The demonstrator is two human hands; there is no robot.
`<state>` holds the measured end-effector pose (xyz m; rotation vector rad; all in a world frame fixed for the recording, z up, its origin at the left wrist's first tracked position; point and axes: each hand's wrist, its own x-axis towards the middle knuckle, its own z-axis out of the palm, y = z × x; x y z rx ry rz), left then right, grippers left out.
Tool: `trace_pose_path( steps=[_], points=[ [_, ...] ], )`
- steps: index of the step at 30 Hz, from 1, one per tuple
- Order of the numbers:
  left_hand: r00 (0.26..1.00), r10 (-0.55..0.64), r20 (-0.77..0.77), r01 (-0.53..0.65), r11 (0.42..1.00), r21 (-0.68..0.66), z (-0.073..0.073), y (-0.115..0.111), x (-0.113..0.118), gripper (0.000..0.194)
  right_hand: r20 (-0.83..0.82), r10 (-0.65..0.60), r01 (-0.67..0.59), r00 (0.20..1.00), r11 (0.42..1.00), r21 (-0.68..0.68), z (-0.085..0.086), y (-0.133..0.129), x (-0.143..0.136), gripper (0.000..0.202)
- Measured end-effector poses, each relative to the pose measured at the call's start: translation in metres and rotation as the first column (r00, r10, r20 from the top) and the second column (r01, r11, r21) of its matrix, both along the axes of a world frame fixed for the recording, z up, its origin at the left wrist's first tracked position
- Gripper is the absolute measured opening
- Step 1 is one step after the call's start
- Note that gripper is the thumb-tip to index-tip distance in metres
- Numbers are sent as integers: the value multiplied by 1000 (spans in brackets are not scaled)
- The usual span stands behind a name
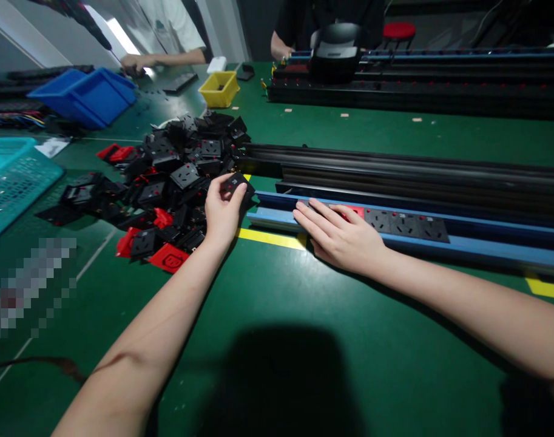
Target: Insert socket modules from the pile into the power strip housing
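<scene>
My left hand (222, 211) pinches a black socket module (235, 182) between thumb and fingers, just off the left end of a blue metal rail (495, 247). My right hand (343, 238) lies flat with fingers stretched out over modules seated in that rail. Part of a red socket module (359, 211) shows beside its fingers, and several black socket modules (405, 224) sit in a row to the right. What lies under the palm is hidden. Left of my left hand spreads a loose pile of black socket modules (185, 176), with red ones (170, 258) among them.
Long black rails (395, 162) lie behind the blue one, and more rails (417, 97) farther back. A yellow bin (219, 91), a blue bin (88, 97) and a teal basket (17, 182) stand left. Two people are across the table (258, 303).
</scene>
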<state>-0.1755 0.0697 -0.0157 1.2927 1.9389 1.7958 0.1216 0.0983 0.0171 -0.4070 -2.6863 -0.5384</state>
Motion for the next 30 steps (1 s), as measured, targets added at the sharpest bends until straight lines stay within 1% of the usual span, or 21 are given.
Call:
trace_pose_path(
  steps=[4,7,9,12,16,21,25,30],
  points=[
    [999,24,47,-27,997,71,-2,0,-1,48,-16,13,-13,1000,1000,-17,1,0,0,59],
    [998,9,70,-15,996,87,-4,1,-3,49,-25,19,-19,1000,999,-35,2,0,0,59],
    [999,3,43,-6,998,69,-2,0,-4,46,-23,22,-24,999,998,-50,1,0,0,60],
    [999,19,-46,-17,999,38,2,-2,-2,39,-26,21,-22,999,997,-76,-1,0,0,63],
    [997,5,-78,-2,999,32,2,-4,-2,42,-25,-18,16,1000,995,-99,-1,-1,-1,65],
    [1000,19,-7,-18,999,36,-1,-4,-6,36,-26,-110,106,994,986,-127,1,-5,-3,68],
    [999,-35,10,35,999,4,1,-4,-5,33,-27,-151,146,988,981,-129,0,-6,-4,69],
    [995,-103,0,103,994,-27,1,-4,-3,34,-33,-139,134,990,985,-113,-1,-6,-4,66]
  ],
)
